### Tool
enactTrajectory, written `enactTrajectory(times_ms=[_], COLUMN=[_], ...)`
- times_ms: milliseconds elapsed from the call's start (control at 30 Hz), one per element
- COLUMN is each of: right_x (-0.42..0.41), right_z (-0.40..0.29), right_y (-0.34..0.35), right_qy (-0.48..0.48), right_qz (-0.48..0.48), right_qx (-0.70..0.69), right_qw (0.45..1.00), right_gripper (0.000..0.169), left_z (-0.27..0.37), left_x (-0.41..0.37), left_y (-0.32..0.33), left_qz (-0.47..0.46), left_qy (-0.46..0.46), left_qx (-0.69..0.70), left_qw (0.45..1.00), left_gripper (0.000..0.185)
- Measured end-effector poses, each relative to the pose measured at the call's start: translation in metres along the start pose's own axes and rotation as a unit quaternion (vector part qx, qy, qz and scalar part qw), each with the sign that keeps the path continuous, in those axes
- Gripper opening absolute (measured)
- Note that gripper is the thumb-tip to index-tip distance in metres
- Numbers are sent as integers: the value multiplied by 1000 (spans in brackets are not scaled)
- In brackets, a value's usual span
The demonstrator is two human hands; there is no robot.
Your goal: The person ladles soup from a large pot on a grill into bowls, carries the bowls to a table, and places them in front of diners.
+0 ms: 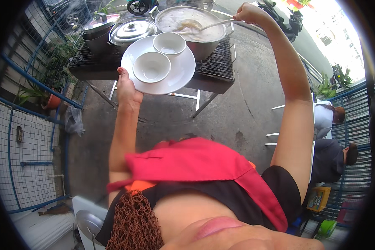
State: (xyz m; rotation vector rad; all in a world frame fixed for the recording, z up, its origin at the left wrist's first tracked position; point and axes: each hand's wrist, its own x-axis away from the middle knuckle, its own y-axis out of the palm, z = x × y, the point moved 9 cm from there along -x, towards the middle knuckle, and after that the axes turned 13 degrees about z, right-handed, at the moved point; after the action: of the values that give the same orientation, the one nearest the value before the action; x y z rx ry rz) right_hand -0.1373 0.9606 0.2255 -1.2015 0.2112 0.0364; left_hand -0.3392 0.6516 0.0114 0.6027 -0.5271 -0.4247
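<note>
My left hand (128, 87) grips the near left rim of a large white plate (179, 73). Two white bowls stand on that plate, a nearer bowl (151, 67) and a farther bowl (169, 43); both look empty. Up at the right, my right hand (250, 14) is closed around the handle of a long ladle (217, 24). The ladle slants down into a wide metal pot (203, 50) of pale, frothy liquid, where its head is partly under the surface. The plate is held in front of the pot's near left side.
A charcoal grill (214, 67) on metal legs bears the pot, a lidded silver pot (132, 31) and a dark lidded pot (97, 39). Steam rises at the back left. Wire fencing (31, 150) runs along the left. Two people (326, 156) sit at the right; motorcycles (284, 22) stand beyond.
</note>
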Motion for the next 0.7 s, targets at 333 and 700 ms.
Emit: enactTrajectory(times_ms=[333,700], right_x=[12,19], right_z=[15,-16], right_y=[-52,-97], right_qy=[312,328], right_qz=[-82,-97], right_qx=[13,-163], right_qw=[946,926], right_gripper=[17,23], left_z=[2,1], left_x=[-3,-11], left_y=[-11,-15], left_qz=[11,22], left_qy=[5,13], left_qx=[1,9], left_qw=[1000,1000], left_gripper=[58,55])
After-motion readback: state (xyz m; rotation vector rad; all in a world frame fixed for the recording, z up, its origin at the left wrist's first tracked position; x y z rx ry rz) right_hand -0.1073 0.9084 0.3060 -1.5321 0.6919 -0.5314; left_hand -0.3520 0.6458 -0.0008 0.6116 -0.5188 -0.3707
